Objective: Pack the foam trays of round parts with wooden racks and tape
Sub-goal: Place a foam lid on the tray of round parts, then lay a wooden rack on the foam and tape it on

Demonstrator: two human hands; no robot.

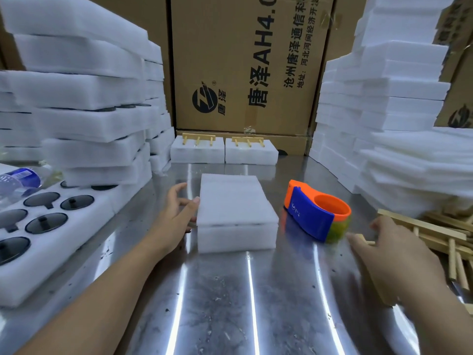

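A white foam tray with a foam lid (235,213) lies in the middle of the metal table (217,290). My left hand (176,213) touches its left edge, thumb on the lid's corner, fingers relaxed. My right hand (391,249) reaches into the pile of wooden racks (440,239) at the right and pinches a wooden piece; the hand is blurred. An orange and blue tape dispenser (317,211) lies between the tray and the racks. Two foam trays with wooden racks on top (224,149) stand at the back.
Tall stacks of foam trays (84,111) rise at the left, foam sheets (384,98) at the right. A big open tray of dark round parts (46,221) lies at the left, with a water bottle (18,180) behind. Cardboard boxes (243,62) close the back.
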